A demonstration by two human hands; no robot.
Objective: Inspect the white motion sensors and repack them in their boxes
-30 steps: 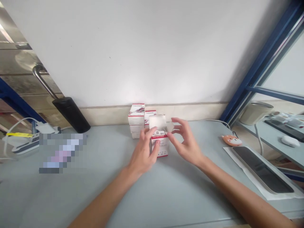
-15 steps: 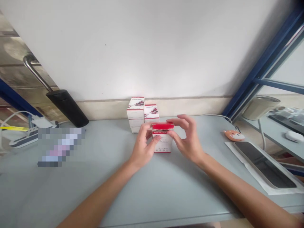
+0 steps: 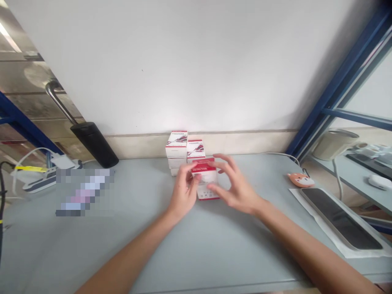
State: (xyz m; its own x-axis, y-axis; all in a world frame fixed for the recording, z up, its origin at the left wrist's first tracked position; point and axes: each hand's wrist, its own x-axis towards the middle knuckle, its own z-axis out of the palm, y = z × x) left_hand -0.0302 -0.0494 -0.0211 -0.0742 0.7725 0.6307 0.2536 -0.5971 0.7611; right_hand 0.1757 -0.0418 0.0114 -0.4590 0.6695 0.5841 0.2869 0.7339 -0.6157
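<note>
We record the left hand (image 3: 185, 191) nearest on the pale grey tabletop (image 3: 214, 253), its fingers bunched against the left side of a red-and-white box printed "DETECTOR" (image 3: 204, 178); we cannot tell whether they grip it. The right hand (image 3: 235, 192) stands open and wide, its fingers curved across the box front, with no firm hold shown. The box stands upright on the tabletop between both hands, its red band uppermost. Just behind it we note a stack of matching boxes (image 3: 177, 150) and a second, shorter stack (image 3: 196, 149). To the right we find an orange fox-shaped trinket (image 3: 300, 180) and a dark glass panel in a grey frame (image 3: 339, 218) lying on a white sheet (image 3: 298, 196). To the left lie a pixelated, unreadable object (image 3: 85, 192) and a power strip (image 3: 45, 183). Further back we log a metal door handle with a black grip (image 3: 94, 144), the white wall (image 3: 183, 61) and a blue metal frame (image 3: 337, 94). Beyond the frame, a lower shelf (image 3: 352, 179) carries a white computer mouse (image 3: 376, 181).
</note>
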